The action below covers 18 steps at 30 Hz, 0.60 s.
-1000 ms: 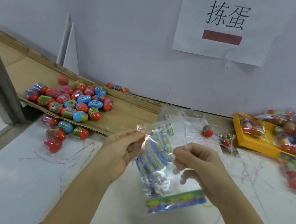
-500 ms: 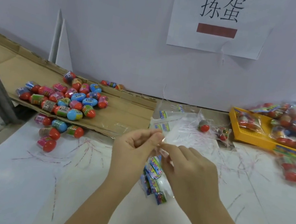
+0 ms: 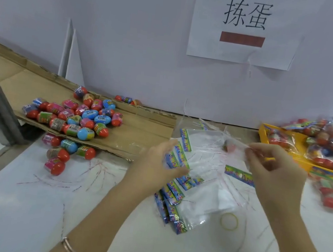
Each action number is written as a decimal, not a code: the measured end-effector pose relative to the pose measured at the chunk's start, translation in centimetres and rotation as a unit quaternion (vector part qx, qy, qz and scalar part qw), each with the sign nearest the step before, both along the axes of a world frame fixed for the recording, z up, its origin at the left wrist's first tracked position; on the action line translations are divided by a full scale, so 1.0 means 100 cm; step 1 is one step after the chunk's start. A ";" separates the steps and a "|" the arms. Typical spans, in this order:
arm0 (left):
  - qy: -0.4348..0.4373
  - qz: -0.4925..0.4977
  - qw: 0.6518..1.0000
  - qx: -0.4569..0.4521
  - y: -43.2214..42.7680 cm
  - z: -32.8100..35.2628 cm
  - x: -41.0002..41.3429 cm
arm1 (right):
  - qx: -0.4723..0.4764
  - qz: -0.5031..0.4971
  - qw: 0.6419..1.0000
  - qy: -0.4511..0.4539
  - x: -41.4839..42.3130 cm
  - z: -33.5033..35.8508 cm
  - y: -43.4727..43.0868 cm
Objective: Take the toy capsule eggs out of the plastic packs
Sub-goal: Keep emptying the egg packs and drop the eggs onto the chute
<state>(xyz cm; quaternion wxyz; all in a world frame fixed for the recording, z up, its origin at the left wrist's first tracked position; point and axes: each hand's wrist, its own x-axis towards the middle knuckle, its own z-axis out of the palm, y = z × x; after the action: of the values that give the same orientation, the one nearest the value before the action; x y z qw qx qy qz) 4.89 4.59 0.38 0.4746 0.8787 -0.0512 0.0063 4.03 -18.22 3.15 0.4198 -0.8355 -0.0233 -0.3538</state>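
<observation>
I am pinching a wisp of clear plastic (image 3: 240, 143) in my right hand (image 3: 276, 172), my left hand (image 3: 156, 164) hanging slack-fingered by the flattened empty packs (image 3: 200, 196). The eggs (image 3: 82, 117), red-based with blue, pink and green wraps, are lying heaped on cardboard (image 3: 139, 135) to my left; filled packs (image 3: 332, 143) are crowding the yellow tray (image 3: 266, 134).

Left forearm (image 3: 99, 208): bare up to the frame edge. Left wrist: one thin bracelet (image 3: 72, 250), pinkish metallic finish, narrow bands lying side by side. Right forearm (image 3: 302, 245): bare. Left hand (image 3: 156, 166) and right hand (image 3: 275, 174): ungloved.
</observation>
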 end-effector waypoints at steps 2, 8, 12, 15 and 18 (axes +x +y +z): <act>0.008 -0.122 0.971 0.204 -0.008 0.012 0.013 | 0.043 -0.002 0.999 -0.003 0.001 0.002 -0.006; 0.020 -0.147 0.988 0.045 -0.006 0.032 0.053 | 0.111 0.016 0.994 -0.003 0.005 0.004 -0.015; -0.108 -0.051 0.987 0.104 -0.004 0.030 0.063 | 0.144 0.032 0.989 0.004 0.007 0.000 -0.015; -0.214 0.011 0.976 0.042 -0.004 0.044 0.065 | 0.169 0.034 0.985 0.013 0.008 0.000 -0.018; -0.154 -0.156 0.961 0.168 -0.007 0.042 0.073 | 0.196 0.029 0.980 0.015 0.009 0.001 -0.023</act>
<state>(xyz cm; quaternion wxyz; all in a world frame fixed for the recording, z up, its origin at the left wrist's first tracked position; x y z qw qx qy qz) 12.24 3.88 4.62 0.3013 0.9155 -0.2600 0.0588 4.91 -20.49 3.24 0.5860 -0.7412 0.0283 -0.3263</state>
